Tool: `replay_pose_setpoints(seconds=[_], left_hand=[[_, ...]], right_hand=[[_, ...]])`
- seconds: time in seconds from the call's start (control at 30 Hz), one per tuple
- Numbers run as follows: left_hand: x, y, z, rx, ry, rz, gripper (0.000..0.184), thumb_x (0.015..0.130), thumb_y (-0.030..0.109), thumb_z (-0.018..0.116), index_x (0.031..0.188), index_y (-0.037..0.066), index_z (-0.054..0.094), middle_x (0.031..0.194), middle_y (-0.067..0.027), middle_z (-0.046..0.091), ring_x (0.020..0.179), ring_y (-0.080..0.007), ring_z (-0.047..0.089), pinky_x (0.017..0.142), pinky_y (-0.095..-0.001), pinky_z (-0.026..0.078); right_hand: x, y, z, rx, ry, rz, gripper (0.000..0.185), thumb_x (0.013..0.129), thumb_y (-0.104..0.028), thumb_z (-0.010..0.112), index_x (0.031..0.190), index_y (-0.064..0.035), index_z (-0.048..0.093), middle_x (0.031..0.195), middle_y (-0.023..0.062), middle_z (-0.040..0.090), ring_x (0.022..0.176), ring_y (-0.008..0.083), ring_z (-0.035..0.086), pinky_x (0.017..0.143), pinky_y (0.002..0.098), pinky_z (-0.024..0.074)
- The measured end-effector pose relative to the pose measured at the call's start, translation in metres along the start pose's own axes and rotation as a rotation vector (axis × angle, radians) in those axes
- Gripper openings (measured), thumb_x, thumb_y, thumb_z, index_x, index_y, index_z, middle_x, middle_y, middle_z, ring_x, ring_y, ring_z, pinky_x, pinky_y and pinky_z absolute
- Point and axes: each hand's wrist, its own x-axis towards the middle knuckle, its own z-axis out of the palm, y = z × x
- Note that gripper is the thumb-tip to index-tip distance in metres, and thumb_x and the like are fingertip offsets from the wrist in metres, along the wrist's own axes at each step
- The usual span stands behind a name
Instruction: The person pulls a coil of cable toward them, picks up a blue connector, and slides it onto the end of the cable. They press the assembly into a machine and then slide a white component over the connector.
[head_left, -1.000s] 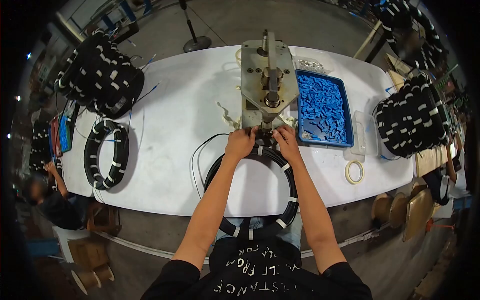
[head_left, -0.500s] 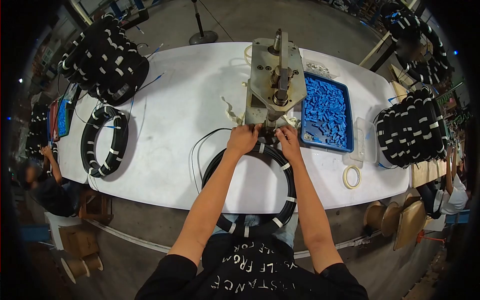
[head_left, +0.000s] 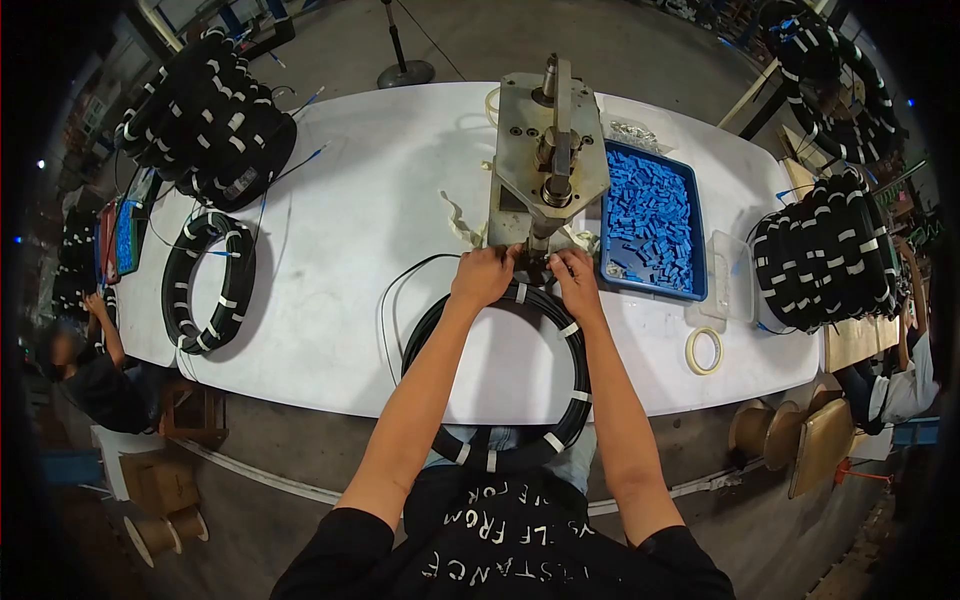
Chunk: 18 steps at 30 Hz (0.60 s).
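Observation:
My left hand [head_left: 484,276] and my right hand [head_left: 575,280] are at the base of a metal press [head_left: 548,160], one on each side of its lower tip. Both have their fingers closed on something small that I cannot make out; the fingertips partly hide it. A black cable coil [head_left: 579,365] with white tape bands lies below the hands, between my forearms, and overhangs the table's near edge. One thin loop of its cable curves out to the left and up to my left hand.
Right of the press are a blue tray [head_left: 702,230] of blue connectors, a clear box [head_left: 738,275] and a tape roll [head_left: 704,351]. Stacked coils stand left [head_left: 215,125] and right [head_left: 825,255]; a single coil [head_left: 178,290] lies left. Co-workers sit at far left [head_left: 110,390] and far right [head_left: 910,385].
The view has shifted a little since the first frame. My hands have stayed at the press tip with their fingers closed. The co-worker at far right has moved an arm.

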Motion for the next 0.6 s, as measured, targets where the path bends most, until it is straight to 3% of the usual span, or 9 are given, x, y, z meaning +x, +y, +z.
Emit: replay_pose_setpoints(seconds=[0.33,0.6], left_hand=[[0.0,-0.009,0.01,0.055,-0.024,-0.005,0.034,0.098,0.031,0.049,0.092,0.004,0.07,0.077,-0.0223,0.065,0.073,-0.0439,0.062,0.068,-0.0523,0.05],[0.0,0.001,0.0,0.0,-0.054,-0.05,0.043,0.099,0.034,0.048,0.082,-0.001,0.067,0.074,-0.0245,0.064,0.074,-0.0456,0.062,0.07,-0.0532,0.05]], right_hand=[[0.0,-0.001,-0.001,-0.013,-0.003,-0.004,0.027,0.094,-0.027,0.058,0.086,-0.0033,0.067,0.096,0.0087,0.058,0.102,0.0277,0.045,0.093,0.0368,0.0362],[-0.001,-0.001,-0.001,-0.028,-0.011,0.008,0.029,0.095,-0.029,0.057,0.086,-0.0023,0.065,0.094,0.0084,0.058,0.102,0.0263,0.046,0.094,0.036,0.0353]])
